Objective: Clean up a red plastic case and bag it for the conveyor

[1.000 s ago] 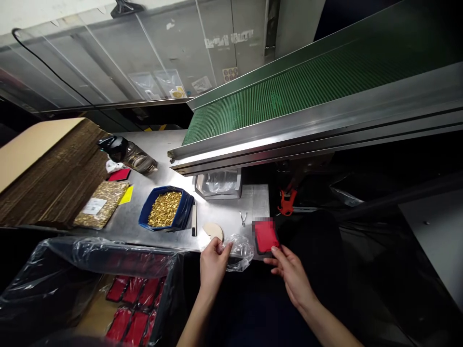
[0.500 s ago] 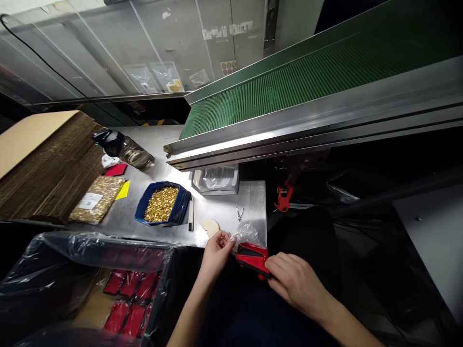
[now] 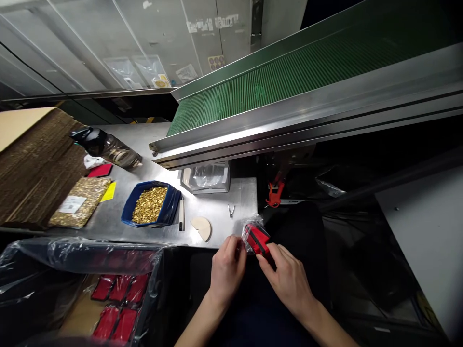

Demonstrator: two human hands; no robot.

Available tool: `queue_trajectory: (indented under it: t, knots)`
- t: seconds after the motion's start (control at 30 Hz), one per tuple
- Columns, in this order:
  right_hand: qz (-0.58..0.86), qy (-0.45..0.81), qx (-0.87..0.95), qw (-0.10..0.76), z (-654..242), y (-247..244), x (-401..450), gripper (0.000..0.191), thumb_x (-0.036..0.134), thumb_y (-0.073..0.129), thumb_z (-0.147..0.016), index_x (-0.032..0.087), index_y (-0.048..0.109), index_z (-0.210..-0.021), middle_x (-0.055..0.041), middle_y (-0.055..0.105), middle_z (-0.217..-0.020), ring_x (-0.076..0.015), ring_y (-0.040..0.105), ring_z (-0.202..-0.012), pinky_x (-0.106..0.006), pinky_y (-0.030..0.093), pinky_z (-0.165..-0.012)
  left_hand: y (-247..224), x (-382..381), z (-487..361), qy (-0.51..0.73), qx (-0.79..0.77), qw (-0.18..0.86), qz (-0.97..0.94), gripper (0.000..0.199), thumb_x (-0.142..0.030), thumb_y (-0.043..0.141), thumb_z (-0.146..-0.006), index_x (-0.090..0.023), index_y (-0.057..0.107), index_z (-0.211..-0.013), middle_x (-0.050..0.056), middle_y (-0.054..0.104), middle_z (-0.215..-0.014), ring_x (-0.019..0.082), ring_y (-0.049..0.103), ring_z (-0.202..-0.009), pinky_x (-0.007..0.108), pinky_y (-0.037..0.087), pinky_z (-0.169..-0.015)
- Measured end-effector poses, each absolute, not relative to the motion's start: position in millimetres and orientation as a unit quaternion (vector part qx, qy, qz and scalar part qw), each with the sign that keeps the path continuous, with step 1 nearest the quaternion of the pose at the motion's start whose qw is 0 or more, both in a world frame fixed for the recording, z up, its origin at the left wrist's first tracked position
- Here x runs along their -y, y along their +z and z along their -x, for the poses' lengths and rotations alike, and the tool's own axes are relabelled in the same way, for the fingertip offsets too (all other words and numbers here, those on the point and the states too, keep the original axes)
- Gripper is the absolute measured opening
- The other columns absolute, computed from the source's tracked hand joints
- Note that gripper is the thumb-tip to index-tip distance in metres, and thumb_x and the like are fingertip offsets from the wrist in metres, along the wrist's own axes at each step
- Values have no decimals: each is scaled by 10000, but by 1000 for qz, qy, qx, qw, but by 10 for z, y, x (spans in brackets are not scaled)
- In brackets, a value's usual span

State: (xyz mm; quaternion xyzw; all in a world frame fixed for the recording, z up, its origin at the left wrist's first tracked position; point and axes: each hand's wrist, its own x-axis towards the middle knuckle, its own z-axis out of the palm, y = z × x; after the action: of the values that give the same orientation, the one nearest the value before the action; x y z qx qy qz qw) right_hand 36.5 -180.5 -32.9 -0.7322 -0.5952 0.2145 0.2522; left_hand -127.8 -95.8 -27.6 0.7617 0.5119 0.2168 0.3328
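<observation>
Hands meet at 6 o'clock off the bench (image 3: 217, 207) edge: left hand (image 3: 227, 270) pinches the bag (image 3: 249, 227), right hand (image 3: 289, 279) grips the red pouch (image 3: 256, 238) half inside it, bowl (image 3: 150, 205) at 9 o'clock.

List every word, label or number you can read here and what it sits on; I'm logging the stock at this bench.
None can be read.
White label on the gold packet: print too small.
Strips on the back wall panel: blurred.
Round sticker on that panel: too small.
Red item in both hands: no print visible.
</observation>
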Motion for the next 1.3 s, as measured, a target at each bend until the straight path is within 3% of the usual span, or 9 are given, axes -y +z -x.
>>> queue_trajectory:
  t: [0.13,0.4,0.63,0.7,0.83,0.9,1.03,1.13,1.3]
  knots:
    - [716,264,617,191,-382,-161,1662,93,290,552,-1030,237,607,-977,-8,707,-822,-191,683,-723,-299,386,-612,-164,1013,1214,301,-470,363,-746,113,-247,571,-992,-245,683,-1004,57,709,-876,212,675,-769,300,498,-736]
    - [721,170,661,121,-400,119,1476,49,251,598,-1004,226,617,-966,-27,697,-842,-243,679,-802,-355,432,-690,-92,1063,1261,282,-416,412,-760,109,-221,574,-997,-212,661,-932,14,655,-797,147,608,-686,252,471,-677]
    - [644,251,716,99,-343,-8,1299,91,258,620,-998,201,643,-1065,-48,720,-983,-260,653,-923,-419,483,-874,-289,985,1323,273,-565,606,-489,332,-474,613,-936,-192,601,-760,-2,615,-633,138,552,-560,240,459,-566]
    - [626,283,716,125,-370,-31,1306,178,348,689,-976,214,641,-1082,-36,720,-1019,-252,640,-953,-416,483,-900,-374,963,1381,279,-581,631,-432,393,-538,649,-888,-189,574,-723,-12,593,-589,132,548,-518,240,464,-546]
    - [590,310,731,145,-475,-128,1449,593,490,887,-783,240,615,-1247,-38,723,-1176,-279,616,-1124,-457,447,-1010,-465,989,1466,252,-597,641,-411,461,-619,677,-840,-195,544,-719,-17,582,-573,167,601,-506,258,469,-516]
    - [578,272,757,139,-522,-222,1546,683,376,905,-786,230,563,-1359,-53,714,-1262,-294,591,-1223,-483,409,-1055,-467,995,1485,230,-602,633,-428,471,-637,626,-865,-201,527,-717,-3,601,-600,188,620,-524,271,462,-517]
    - [570,145,794,156,-567,-398,1696,408,54,657,-943,177,598,-1327,-54,753,-1179,-243,633,-1185,-438,412,-995,-390,913,1526,166,-622,487,-591,478,-557,513,-957,-213,425,-637,-26,486,-568,150,499,-547,268,346,-569]
    - [555,93,798,215,-599,-432,1757,284,34,509,-1014,157,664,-1218,-42,772,-1055,-214,666,-1127,-406,419,-987,-261,808,1566,50,-597,358,-716,438,-439,462,-1000,-205,391,-637,-28,444,-575,142,432,-569,302,253,-605]
    - [512,42,807,292,-708,-344,1809,330,25,431,-1042,109,686,-1235,-66,783,-1124,-210,692,-1111,-387,432,-1021,5,691,1625,-70,-534,360,-762,404,-377,389,-1026,-199,447,-668,-3,534,-638,148,455,-608,330,224,-625]
